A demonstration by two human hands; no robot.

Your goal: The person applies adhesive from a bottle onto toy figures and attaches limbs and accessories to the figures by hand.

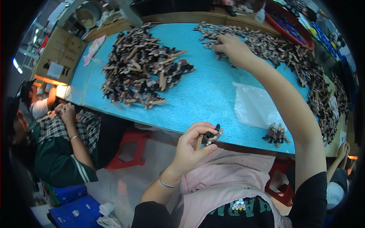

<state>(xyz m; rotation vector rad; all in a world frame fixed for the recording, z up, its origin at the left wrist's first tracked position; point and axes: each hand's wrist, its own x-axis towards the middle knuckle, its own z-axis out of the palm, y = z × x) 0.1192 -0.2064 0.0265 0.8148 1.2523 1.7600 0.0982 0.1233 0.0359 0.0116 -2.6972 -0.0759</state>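
Observation:
My left hand [192, 146], a metal bangle on its wrist, is closed in front of my body at the near edge of the table. Between its fingers and thumb is a small figurine [210, 135] with black and pale parts; the fingers cover much of it. At the far side, my right hand [232, 48] is stretched out to a long pile of small figurine pieces [258, 41], its fingers bent and closed down at the pile's edge. What they hold, if anything, is hidden. Left of it lies a heap of dark figurines with tan strips [142, 68].
A clear plastic bag [254, 104] lies on the blue tabletop [201, 102], near a small cluster of figurines [276, 133]. A red basin [291, 28] stands at the far right, a cardboard box [61, 53] at the far left. A person [61, 148] sits to my left, by a red stool [131, 148].

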